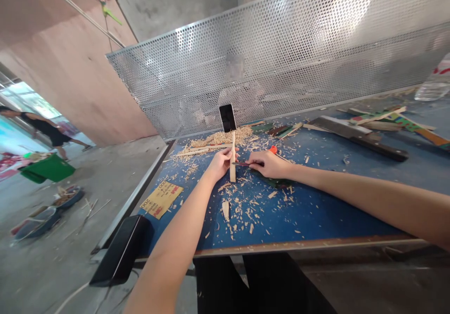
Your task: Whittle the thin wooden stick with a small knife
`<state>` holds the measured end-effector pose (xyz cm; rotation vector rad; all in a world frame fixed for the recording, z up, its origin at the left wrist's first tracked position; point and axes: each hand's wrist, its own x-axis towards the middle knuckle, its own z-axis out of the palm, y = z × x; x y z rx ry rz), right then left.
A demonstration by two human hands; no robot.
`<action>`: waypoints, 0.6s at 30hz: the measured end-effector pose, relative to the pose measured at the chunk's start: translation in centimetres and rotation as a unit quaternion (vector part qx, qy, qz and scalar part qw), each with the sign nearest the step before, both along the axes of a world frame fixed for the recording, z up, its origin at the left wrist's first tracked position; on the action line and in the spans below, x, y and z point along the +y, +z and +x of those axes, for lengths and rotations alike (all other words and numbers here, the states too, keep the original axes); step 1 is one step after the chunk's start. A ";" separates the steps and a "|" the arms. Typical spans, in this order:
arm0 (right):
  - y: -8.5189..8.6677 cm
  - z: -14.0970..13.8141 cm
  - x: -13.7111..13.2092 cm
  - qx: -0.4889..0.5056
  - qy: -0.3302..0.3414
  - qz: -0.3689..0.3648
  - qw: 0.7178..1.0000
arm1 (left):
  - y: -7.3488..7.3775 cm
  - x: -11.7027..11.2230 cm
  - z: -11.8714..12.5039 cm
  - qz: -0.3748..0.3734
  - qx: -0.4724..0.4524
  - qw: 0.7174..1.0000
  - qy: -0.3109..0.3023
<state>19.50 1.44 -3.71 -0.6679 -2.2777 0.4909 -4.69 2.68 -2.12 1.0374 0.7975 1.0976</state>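
Observation:
My left hand is closed round a pale wooden stick that stands upright on the blue table. My right hand is closed on a small knife whose blade points left and touches the stick's side. Wood shavings lie scattered on the table around and in front of both hands. A larger heap of shavings sits just behind the stick.
A phone leans upright against the perforated metal screen behind the heap. Wooden strips and a long dark tool lie at the right. A cardboard tag lies at the table's left edge. Far left, another person bends over a green bin.

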 end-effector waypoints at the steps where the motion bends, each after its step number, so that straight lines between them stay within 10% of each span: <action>1: 0.0 0.0 0.0 -0.001 -0.002 -0.004 1.000 | 0.0 0.0 0.0 0.001 0.002 1.000 0.000; 18: 0.1 0.0 -0.3 -0.003 -0.004 -0.007 1.000 | 0.2 -0.2 0.2 0.002 0.011 1.000 -0.003</action>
